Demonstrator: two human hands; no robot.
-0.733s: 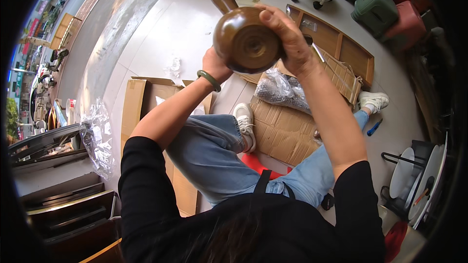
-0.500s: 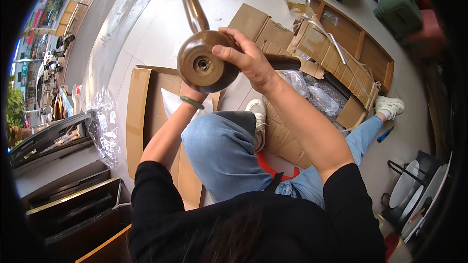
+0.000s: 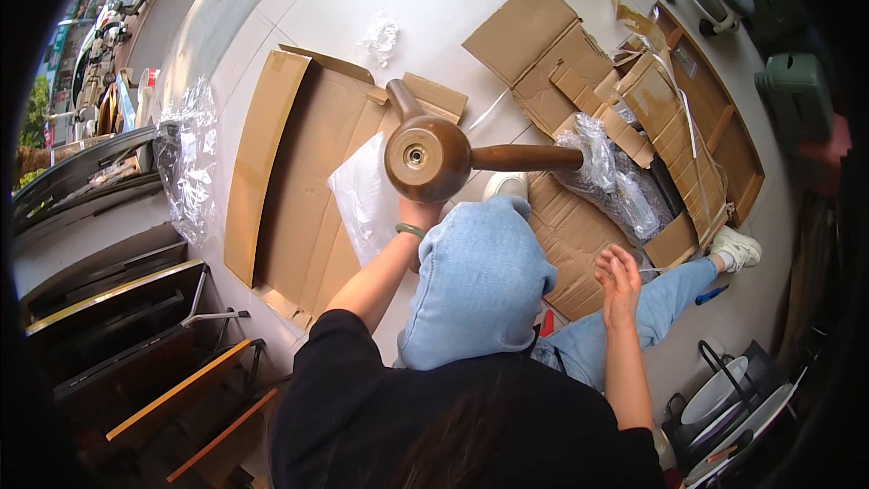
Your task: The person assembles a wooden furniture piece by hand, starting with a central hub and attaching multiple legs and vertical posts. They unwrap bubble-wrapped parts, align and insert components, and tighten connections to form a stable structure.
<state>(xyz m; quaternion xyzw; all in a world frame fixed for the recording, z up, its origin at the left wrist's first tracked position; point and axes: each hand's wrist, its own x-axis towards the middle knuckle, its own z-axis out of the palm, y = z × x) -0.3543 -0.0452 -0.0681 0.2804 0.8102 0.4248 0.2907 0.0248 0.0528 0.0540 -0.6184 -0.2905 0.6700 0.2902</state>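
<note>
A brown glossy wooden furniture base (image 3: 444, 161) is held up over my raised knee. It has a rounded hub with a metal-lined hole in its flat face. One leg points away at the upper left and another stretches out to the right. My left hand (image 3: 419, 212) grips it from below, its fingers mostly hidden behind the hub; a green bangle circles that wrist. My right hand (image 3: 619, 286) is off the base, raised above my right leg, with the fingers extended and nothing in them.
Flattened cardboard (image 3: 308, 172) with a white foam sheet (image 3: 362, 190) lies at left. An opened carton (image 3: 665, 127) and bubble wrap (image 3: 625, 195) are at right, near a wooden frame (image 3: 724, 118). A blue cutter (image 3: 711, 295) lies by my shoe. Boards (image 3: 118, 326) stand at lower left.
My right hand has let go of the base and drawn back to the lower right. The base has come down and nearer in my left hand, and the view has shifted.
</note>
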